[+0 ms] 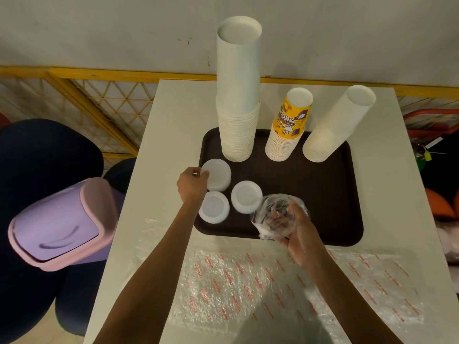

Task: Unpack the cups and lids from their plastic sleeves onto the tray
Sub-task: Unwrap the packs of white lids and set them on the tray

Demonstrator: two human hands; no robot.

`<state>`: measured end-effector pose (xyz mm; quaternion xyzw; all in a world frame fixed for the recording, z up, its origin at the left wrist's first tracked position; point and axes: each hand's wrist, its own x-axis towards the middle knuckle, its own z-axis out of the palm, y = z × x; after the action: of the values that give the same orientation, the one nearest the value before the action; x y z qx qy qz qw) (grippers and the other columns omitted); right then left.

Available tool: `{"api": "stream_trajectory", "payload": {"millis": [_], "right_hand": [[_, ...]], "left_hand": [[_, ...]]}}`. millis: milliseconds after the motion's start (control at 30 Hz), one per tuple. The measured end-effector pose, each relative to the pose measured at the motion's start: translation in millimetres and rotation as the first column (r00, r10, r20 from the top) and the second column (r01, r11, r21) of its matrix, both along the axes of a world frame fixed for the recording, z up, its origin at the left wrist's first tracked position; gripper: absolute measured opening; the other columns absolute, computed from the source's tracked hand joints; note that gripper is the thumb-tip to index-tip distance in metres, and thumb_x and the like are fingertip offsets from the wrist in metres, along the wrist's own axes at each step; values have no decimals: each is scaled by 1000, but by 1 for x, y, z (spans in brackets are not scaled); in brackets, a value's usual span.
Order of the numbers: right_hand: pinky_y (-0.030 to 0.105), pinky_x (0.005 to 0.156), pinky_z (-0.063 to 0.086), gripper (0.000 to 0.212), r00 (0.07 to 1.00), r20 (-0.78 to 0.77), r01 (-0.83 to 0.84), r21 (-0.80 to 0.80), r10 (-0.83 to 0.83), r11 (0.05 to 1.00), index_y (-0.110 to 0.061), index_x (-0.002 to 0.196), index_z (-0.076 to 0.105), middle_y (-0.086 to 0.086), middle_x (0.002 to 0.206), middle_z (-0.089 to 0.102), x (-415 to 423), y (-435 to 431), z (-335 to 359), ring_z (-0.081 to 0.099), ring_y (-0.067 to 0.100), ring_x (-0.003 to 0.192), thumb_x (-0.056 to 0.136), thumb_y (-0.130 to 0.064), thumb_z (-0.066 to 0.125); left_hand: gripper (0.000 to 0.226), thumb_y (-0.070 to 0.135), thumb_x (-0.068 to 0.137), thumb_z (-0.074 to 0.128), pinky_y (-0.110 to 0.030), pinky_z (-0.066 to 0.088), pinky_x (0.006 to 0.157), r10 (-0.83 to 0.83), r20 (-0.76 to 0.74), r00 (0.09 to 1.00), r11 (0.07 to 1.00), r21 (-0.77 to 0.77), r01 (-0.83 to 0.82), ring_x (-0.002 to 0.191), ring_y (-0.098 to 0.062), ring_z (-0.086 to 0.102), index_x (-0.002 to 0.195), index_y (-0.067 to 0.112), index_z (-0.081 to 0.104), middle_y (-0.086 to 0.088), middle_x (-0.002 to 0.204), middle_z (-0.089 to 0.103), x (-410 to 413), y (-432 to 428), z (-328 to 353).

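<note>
3 cup stacks [238, 120] inverted, tray [310, 194] rear | 3 white lid stacks [246, 196] tray front-L | clear sleeve [278, 214] crumpled, front edge

Fingertips of right hand [301, 238] indistinct behind crumpled clear sleeve [280, 207]; lilac bin [62, 224] blurred.

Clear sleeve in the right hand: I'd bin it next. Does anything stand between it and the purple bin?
Yes: the left arm lies across the straight line from the clear sleeve to the purple bin, the left hand gripping a lid stack.
</note>
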<state>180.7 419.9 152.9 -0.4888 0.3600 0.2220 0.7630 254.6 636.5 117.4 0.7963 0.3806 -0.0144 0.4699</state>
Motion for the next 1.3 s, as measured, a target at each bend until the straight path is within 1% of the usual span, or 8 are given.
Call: {"api": "stream_trajectory", "payload": {"millis": [267, 467, 600, 700, 767, 933, 1167, 1300], "right_hand": [[41, 86, 50, 17, 1000, -1, -17, -4, 17, 1000, -21, 100, 57, 7, 98, 65, 2, -1, -2, 62, 22, 94, 97, -34, 46], [35, 73, 50, 15, 1000, -5, -8, 8, 8, 1000, -21, 99, 56, 7, 98, 65, 1, 1, -5, 62, 21, 91, 98, -31, 45], [35, 74, 51, 19, 1000, 13, -11, 16, 11, 1000, -19, 106, 56, 8, 101, 65, 0, -1, -6, 62, 21, 93, 96, -33, 47], [35, 73, 52, 25, 1000, 14, -18, 29, 17, 999, -18, 114, 55, 7, 104, 65, -1, 3, -4, 62, 21, 94, 95, -34, 49], [35, 73, 51, 32, 1000, 20, -23, 36, 22, 999, -18, 120, 54, 9, 109, 64, -3, 6, 0, 61, 23, 96, 92, -34, 52], [35, 76, 54, 45, 994, 82, -78, 48, 74, 996, -16, 128, 52, 12, 117, 65, -11, 11, 12, 63, 25, 102, 87, -35, 57], [46, 99, 44, 59, 977, 154, -168, 117, 149, 979, -18, 118, 60, 10, 111, 69, -29, 5, 22, 63, 25, 108, 72, -54, 55], [38, 84, 53, 54, 957, 236, -220, 215, 168, 952, -20, 110, 59, 4, 95, 74, -37, 3, 31, 70, 18, 89, 71, -55, 50]], "left_hand": [[29, 21, 92, 61, -28, 46, 80, -61, -39, 997, 990, 126, 66, 98, -27, 62, 115, 4, 61, -13, 113, 64, 8, 0, -12], [34, 26, 94, 57, -29, 47, 86, -103, -71, 992, 976, 184, 115, 104, -27, 59, 121, 5, 57, -14, 123, 56, 5, -1, -16], [38, 26, 95, 55, -29, 47, 91, -89, 133, 987, 982, 179, 65, 108, -26, 57, 128, 6, 53, -14, 129, 49, -5, -12, 5], [30, 23, 96, 54, -3, 42, 75, -121, 287, 950, 991, 85, 101, 94, -13, 56, 120, 5, 57, -7, 115, 58, -24, -31, 30], [26, 24, 96, 52, 3, 39, 67, -160, 318, 935, 985, -14, 173, 85, -5, 56, 115, 6, 60, 0, 105, 60, -41, -47, 42], [25, 30, 97, 49, -5, 47, 70, -291, 265, 919, 906, -233, 354, 88, -1, 58, 114, 16, 58, 3, 103, 62, -84, -78, 46], [24, 25, 91, 62, -16, 51, 78, -371, 322, 871, 919, -10, 395, 89, -9, 64, 112, 14, 63, 7, 101, 65, -120, -98, 50], [17, 19, 90, 63, -22, 55, 80, -489, 363, 793, 866, 95, 491, 88, -6, 64, 106, 14, 67, 4, 101, 69, -135, -107, 49]]}}
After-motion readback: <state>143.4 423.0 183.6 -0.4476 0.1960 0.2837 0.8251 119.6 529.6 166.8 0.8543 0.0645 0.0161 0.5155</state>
